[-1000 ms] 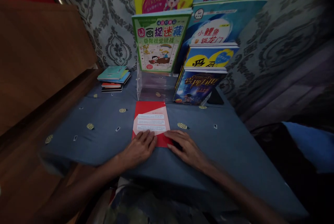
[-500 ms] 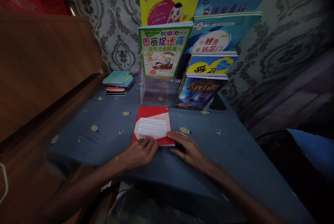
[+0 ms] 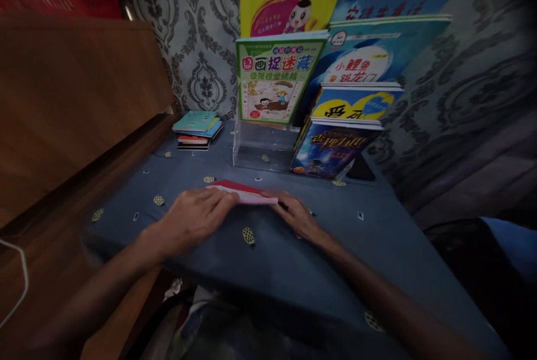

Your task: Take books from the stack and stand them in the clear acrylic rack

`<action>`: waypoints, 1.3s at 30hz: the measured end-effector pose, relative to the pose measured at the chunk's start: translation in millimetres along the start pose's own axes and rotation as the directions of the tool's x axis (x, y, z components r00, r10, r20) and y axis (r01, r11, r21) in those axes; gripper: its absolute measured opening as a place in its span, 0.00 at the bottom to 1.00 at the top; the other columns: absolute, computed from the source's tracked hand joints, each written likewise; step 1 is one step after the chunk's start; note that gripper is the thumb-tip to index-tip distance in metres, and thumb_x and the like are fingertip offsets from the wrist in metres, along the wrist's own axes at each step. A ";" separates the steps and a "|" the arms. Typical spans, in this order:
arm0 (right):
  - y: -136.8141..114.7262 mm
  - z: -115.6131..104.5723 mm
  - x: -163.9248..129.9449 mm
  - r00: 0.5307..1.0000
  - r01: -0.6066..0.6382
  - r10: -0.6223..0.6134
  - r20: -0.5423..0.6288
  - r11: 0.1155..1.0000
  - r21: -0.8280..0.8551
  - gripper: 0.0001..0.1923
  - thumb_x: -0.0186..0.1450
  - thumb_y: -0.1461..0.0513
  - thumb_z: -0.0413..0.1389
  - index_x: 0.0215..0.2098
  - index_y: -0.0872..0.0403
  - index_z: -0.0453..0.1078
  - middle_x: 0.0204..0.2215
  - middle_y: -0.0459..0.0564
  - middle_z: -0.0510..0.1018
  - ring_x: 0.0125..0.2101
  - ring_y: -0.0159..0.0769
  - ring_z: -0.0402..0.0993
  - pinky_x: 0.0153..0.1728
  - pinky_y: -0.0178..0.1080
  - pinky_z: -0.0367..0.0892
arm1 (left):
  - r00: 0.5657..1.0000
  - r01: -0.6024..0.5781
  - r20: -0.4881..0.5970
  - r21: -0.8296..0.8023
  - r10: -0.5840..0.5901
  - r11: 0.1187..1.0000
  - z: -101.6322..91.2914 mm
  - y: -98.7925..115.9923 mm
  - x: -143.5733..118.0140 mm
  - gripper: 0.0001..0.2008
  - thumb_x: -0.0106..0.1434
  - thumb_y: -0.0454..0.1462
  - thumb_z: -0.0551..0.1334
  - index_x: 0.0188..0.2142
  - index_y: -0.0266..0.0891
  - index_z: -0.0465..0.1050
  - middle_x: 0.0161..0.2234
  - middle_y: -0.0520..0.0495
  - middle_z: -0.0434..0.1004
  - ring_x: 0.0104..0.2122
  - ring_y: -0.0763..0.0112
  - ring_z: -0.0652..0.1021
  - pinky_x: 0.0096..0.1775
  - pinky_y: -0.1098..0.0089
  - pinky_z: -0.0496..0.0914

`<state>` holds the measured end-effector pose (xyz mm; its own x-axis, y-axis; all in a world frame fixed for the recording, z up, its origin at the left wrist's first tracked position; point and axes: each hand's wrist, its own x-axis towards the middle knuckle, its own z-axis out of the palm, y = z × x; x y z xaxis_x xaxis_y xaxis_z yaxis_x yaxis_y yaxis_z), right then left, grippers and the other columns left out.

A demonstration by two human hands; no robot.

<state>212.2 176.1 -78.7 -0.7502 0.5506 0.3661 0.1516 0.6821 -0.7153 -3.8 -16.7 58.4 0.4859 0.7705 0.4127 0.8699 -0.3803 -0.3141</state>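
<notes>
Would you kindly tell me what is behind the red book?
Behind the red book are the tablecloth and, farther back, the clear stand; the cloth directly beneath the book is hidden.

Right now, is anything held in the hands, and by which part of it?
The red booklet is held: the left hand grips its left side, and the right hand its right end.

The red book, flat earlier, now tilts with its near edge raised between the left hand and right hand.
</notes>
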 end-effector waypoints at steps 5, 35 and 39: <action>-30.7 3.0 0.3 0.997 -0.079 0.081 -0.013 0.991 0.113 0.18 0.70 0.51 0.50 0.40 0.53 0.77 0.36 0.49 0.83 0.38 0.44 0.79 0.40 0.41 0.72 | 0.984 0.173 -0.058 0.031 -0.171 0.984 -7.6 -38.9 29.2 0.13 0.71 0.30 0.48 0.49 0.39 0.68 0.38 0.46 0.79 0.38 0.68 0.80 0.35 0.72 0.71; -34.6 7.9 -24.1 0.781 -0.620 0.555 0.284 0.741 0.257 0.24 0.62 0.41 0.54 0.26 0.52 0.66 0.19 0.46 0.76 0.17 0.33 0.72 0.19 0.35 0.66 | 0.852 0.478 0.326 -0.168 -0.409 0.862 172.0 -40.3 -4.6 0.19 0.72 0.32 0.50 0.59 0.34 0.66 0.60 0.36 0.71 0.58 0.59 0.73 0.59 0.57 0.68; -35.7 -2.7 -12.6 0.928 -0.371 0.370 -0.050 0.902 -0.219 0.19 0.70 0.52 0.46 0.29 0.52 0.72 0.23 0.50 0.80 0.24 0.38 0.76 0.29 0.39 0.69 | 0.873 0.455 0.280 -0.177 -0.399 0.873 182.9 -42.9 -5.5 0.19 0.70 0.30 0.53 0.59 0.33 0.67 0.60 0.35 0.72 0.59 0.58 0.73 0.59 0.57 0.68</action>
<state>217.9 146.1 -56.2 -0.6079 0.7870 0.1051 0.5560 0.5165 -0.6512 -59.3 88.9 -86.8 0.0533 0.9679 0.2458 0.9953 -0.0713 0.0648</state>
